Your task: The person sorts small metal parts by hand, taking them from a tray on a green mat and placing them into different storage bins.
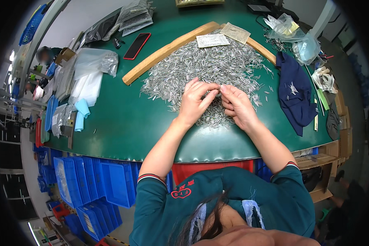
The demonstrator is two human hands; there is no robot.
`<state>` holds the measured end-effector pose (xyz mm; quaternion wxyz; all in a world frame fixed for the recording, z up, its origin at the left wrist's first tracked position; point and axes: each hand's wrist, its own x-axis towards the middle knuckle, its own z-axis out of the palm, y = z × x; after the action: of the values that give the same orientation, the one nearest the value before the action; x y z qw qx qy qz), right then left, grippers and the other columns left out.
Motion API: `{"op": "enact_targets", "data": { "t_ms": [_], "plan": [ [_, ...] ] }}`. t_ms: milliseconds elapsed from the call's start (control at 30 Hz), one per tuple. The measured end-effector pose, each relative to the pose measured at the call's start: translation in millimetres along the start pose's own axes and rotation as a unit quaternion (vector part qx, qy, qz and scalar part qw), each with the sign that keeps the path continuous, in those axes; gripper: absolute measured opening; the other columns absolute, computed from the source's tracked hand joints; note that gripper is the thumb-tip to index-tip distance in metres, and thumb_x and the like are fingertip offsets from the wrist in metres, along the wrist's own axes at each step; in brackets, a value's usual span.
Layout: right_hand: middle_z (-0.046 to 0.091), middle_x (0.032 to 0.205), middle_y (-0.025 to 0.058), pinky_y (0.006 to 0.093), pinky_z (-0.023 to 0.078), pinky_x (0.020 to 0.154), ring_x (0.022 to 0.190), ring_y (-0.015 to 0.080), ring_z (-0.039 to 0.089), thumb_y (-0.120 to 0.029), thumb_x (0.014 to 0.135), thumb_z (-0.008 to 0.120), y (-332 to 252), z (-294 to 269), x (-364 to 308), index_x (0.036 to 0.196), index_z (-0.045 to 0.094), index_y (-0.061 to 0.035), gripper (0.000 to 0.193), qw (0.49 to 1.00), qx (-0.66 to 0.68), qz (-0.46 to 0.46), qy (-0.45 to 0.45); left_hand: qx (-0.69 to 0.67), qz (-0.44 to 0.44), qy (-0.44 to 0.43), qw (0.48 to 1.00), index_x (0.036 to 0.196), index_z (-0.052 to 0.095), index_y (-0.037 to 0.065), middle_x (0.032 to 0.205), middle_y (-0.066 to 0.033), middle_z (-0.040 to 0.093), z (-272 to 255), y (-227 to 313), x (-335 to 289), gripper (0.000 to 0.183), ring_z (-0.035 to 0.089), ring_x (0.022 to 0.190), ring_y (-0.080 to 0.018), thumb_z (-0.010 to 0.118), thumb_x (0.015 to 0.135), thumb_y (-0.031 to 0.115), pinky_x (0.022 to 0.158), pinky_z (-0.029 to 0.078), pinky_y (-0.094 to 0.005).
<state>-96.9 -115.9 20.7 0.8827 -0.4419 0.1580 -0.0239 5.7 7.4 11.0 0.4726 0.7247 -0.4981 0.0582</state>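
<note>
A wide heap of small, thin metal pins covers the middle of the green table. Over its near part, my left hand and my right hand meet fingertip to fingertip. The left thumb and index finger pinch together, pointing right. My right thumb and index finger are pressed together too, with the other fingers curled in. Whatever lies between the fingertips is too small to make out. On top of the heap's far side rest two paper slips, one white and one yellowish.
Wooden bars border the heap's far side. A red-edged phone and plastic bags lie at left. At right sits dark blue cloth with a few pins on it, near clear bags. Blue bins stand below the table's front edge.
</note>
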Motion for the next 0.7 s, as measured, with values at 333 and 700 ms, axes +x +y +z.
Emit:
{"op": "enact_targets", "data": {
  "t_ms": [333, 700],
  "plan": [
    [0.033, 0.059, -0.0086, 0.0144, 0.018, 0.037, 0.045, -0.0011, 0.025, -0.026, 0.090, 0.051, 3, 3, -2, 0.087, 0.050, -0.0089, 0.017, 0.997, -0.004, -0.071, 0.042, -0.130, -0.067, 0.006, 0.989, 0.091, 0.063, 0.005, 0.083, -0.0055, 0.064, 6, 2, -3, 0.012, 0.061, 0.077, -0.0175, 0.059, 0.081, 0.011, 0.081, 0.043, -0.0311],
    [0.051, 0.067, -0.0056, 0.0143, 0.027, 0.040, 0.047, -0.0017, 0.034, -0.018, 0.089, 0.053, 1, 2, -4, 0.096, 0.056, -0.0034, 0.016, 0.989, -0.031, -0.140, 0.034, -0.308, -0.146, -0.008, 0.940, 0.096, 0.061, -0.001, 0.088, -0.0074, 0.063, 10, 3, -4, 0.014, 0.060, 0.082, -0.0123, 0.054, 0.086, 0.007, 0.073, 0.047, -0.0238]
  ]
}}
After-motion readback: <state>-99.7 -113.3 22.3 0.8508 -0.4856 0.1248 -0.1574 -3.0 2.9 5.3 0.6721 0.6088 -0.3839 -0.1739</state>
